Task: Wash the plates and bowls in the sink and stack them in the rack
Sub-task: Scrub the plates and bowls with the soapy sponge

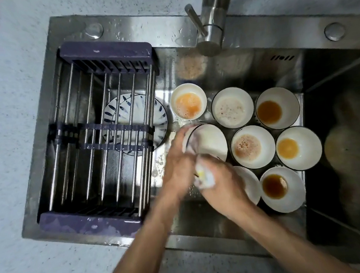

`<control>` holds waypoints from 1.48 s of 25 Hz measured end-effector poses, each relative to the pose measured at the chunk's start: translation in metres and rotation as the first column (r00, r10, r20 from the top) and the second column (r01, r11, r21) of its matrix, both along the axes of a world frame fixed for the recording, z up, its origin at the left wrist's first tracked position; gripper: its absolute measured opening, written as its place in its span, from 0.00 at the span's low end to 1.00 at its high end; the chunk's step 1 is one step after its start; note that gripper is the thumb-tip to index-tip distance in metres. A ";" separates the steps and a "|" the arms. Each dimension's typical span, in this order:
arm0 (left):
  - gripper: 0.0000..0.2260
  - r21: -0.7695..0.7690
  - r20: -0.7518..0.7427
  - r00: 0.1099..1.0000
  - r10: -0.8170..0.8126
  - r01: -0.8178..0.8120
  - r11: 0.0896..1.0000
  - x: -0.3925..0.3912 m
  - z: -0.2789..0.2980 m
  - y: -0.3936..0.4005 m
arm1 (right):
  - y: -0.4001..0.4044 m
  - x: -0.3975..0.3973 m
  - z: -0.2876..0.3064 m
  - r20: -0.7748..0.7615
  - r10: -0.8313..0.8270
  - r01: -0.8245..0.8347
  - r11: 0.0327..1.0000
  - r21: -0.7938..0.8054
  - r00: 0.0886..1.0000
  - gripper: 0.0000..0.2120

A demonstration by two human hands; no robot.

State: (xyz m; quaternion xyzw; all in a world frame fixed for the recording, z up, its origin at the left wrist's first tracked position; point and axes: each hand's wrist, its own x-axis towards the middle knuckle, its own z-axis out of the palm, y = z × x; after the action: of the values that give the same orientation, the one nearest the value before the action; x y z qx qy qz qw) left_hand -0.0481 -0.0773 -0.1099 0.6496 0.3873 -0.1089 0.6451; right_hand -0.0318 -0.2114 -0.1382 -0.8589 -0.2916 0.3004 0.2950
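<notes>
My left hand grips the rim of a tilted white bowl over the middle of the steel sink. Just below it, my right hand holds a soapy sponge against that bowl. Several white bowls with orange or brown liquid stand around them, such as one at the back and one at the front. A white plate lies partly under my right hand. A purple-framed rack of steel rods spans the sink's left half, and a blue-patterned plate lies beneath it.
The steel faucet rises at the back, its spout above the bowls. The sink's right part is a deep dark basin. Speckled grey counter surrounds the sink, with round steel caps on the rim at the back.
</notes>
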 end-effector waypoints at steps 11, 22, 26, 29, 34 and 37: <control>0.23 -0.053 0.043 0.999 -0.021 0.023 0.998 -0.001 -0.007 0.007 | 0.001 0.005 -0.001 0.370 0.287 -0.295 0.955 -0.035 0.884 0.23; 0.25 -0.350 -0.014 0.979 0.203 -0.195 0.916 -0.003 -0.017 0.005 | 0.001 0.021 0.003 -0.273 -0.156 0.240 0.921 0.308 0.949 0.23; 0.32 -0.512 -0.075 0.958 0.278 -0.276 0.814 -0.017 -0.029 0.003 | -0.025 0.041 0.002 -0.915 -0.198 0.687 0.718 0.109 0.352 0.37; 0.36 -0.596 -0.072 0.943 0.324 -0.301 0.744 -0.018 -0.034 0.006 | -0.026 0.049 -0.011 -0.919 -0.358 0.888 0.459 -0.017 0.167 0.26; 0.16 -0.610 -0.055 0.940 0.338 -0.299 0.734 -0.015 -0.017 -0.022 | 0.005 0.062 -0.004 -0.547 -0.645 0.825 0.539 0.171 0.534 0.10; 0.16 -0.533 -0.034 0.902 0.430 -0.380 0.756 -0.015 -0.010 -0.021 | 0.012 0.045 0.015 -0.177 -0.380 0.412 0.886 0.212 0.908 0.16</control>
State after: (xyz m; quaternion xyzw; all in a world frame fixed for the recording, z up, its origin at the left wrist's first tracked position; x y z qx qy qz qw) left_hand -0.0628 -0.0978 -0.1199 0.3522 0.4440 -0.0389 0.8230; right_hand 0.0130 -0.1996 -0.1233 -0.8359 -0.1247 0.2509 0.4719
